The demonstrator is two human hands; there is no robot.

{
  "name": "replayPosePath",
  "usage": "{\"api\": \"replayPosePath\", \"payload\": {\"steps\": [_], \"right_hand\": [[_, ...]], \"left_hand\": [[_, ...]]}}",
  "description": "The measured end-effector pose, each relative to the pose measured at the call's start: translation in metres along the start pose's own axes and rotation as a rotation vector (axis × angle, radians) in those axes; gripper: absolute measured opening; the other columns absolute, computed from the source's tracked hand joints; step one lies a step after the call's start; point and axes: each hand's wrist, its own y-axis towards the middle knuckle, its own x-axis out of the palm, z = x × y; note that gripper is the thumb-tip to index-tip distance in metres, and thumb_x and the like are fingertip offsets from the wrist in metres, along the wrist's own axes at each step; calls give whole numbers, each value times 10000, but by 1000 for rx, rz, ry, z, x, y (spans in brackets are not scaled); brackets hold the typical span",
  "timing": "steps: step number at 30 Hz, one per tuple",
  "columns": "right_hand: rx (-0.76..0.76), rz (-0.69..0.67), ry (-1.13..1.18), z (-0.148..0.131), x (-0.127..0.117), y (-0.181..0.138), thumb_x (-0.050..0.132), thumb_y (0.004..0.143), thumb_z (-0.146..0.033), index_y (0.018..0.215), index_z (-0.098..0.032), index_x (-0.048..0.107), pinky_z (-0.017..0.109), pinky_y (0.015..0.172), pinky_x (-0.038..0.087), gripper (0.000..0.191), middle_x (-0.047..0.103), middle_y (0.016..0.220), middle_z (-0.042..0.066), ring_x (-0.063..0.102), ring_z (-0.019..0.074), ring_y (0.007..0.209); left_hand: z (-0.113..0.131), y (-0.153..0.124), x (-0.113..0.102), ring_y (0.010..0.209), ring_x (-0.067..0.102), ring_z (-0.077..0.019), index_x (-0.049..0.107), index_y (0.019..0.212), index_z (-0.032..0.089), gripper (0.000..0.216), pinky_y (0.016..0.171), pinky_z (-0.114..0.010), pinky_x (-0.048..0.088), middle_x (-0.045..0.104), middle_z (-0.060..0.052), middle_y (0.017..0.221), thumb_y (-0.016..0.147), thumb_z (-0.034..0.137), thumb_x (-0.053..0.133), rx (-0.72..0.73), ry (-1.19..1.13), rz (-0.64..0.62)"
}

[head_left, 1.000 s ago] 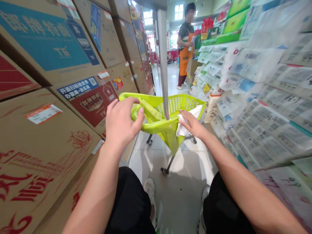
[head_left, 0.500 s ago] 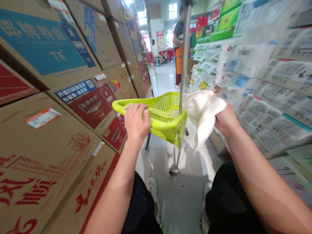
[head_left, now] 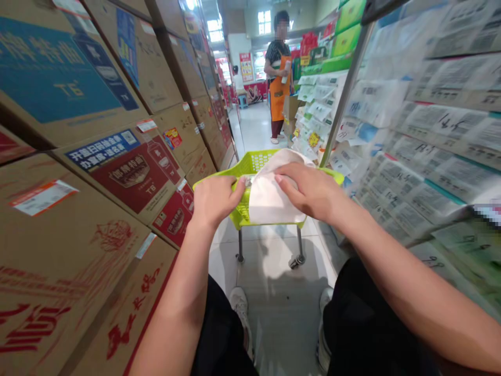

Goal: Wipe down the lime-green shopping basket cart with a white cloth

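A yellow-green plastic basket cart (head_left: pixel 226 173) on wheeled metal legs stands in front of me. My left hand (head_left: pixel 213 201) is closed around its near rim on the left side. A white cloth (head_left: pixel 266 201) drapes over the near rim and hangs down its front. My right hand (head_left: pixel 313 189) lies on the cloth, fingers curled over the rim and pressing the cloth against it. The cloth hides part of the rim and the basket's inside. A metal pole (head_left: pixel 348 89) rises at the basket's right side, leaning to the right.
Stacked cardboard cartons (head_left: pixel 129 172) wall the left side. Shelves of plastic-wrapped packs (head_left: pixel 422 151) line the right. A person in an orange apron (head_left: pixel 278 89) stands farther up the aisle, holding a white object. Tiled floor (head_left: pixel 270 303) lies between my feet.
My right hand has brought the cloth leftward from beside the pole onto the near rim. The basket has turned to face me more squarely, and the pole now appears farther right.
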Motion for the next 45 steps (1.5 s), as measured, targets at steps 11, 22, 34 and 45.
{"api": "replayPosePath", "payload": {"steps": [11, 22, 34, 45], "right_hand": [[284, -165, -403, 31, -4, -2, 193, 1064, -577, 1041, -148, 808, 439, 808, 489, 750, 784, 997, 216, 732, 382, 977], [281, -212, -205, 33, 6, 23, 244, 1057, -577, 1046, -160, 799, 453, 853, 489, 695, 776, 1010, 200, 712, 367, 1011], [307, -140, -316, 29, 5, 11, 234, 1053, -549, 1011, -137, 795, 433, 796, 479, 698, 769, 979, 219, 713, 360, 936], [191, 229, -405, 22, 37, -17, 294, 1010, -482, 1041, -158, 771, 445, 885, 466, 578, 770, 969, 186, 699, 355, 980]], "left_hand": [[16, -4, 15, 774, 659, -295, 812, 917, 168, 699, 642, -360, 271, 744, -163, 855, 1026, 537, 229, -127, 145, 40], [20, -2, 21, 773, 665, -319, 818, 905, 115, 637, 693, -396, 366, 740, -207, 836, 987, 432, 271, -181, 142, 110], [25, -5, 20, 793, 666, -329, 822, 927, 113, 645, 703, -408, 377, 741, -199, 858, 980, 434, 265, -169, 120, 73], [18, -3, 22, 801, 670, -323, 826, 935, 120, 613, 756, -444, 431, 740, -195, 859, 972, 433, 299, -210, 77, 102]]}}
